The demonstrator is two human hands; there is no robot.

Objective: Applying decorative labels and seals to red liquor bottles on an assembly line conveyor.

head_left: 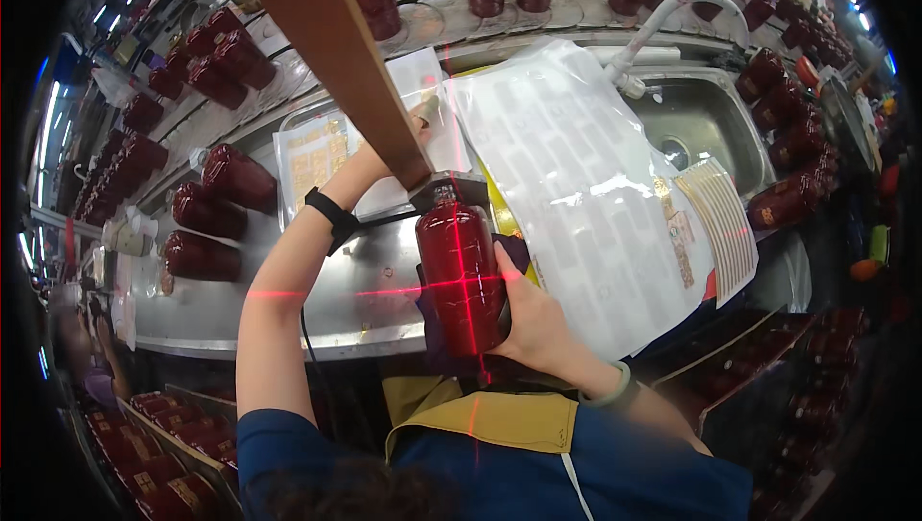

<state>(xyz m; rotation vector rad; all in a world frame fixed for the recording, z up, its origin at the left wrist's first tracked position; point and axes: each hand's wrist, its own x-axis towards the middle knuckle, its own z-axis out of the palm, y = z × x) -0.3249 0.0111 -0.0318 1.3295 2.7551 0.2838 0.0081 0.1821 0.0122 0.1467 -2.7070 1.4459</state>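
Note:
My right hand [534, 315] grips a dark red bottle [459, 276] held upright near the steel counter's front edge, with a dark cloth behind it. A red laser cross falls on the bottle. My left hand [420, 121] reaches forward past a wooden beam [331, 50] to sheets of gold labels [317, 161]; its fingers are mostly hidden by the beam. A black band is on my left wrist and a pale green bangle on my right.
Several dark red bottles [206, 209] lie and stand along the steel counter [327, 300] at left, back and right. A steel sink [696, 122] with a white tap sits at the back right. White backing sheets [586, 185] cover the counter's right side. More bottles fill crates below.

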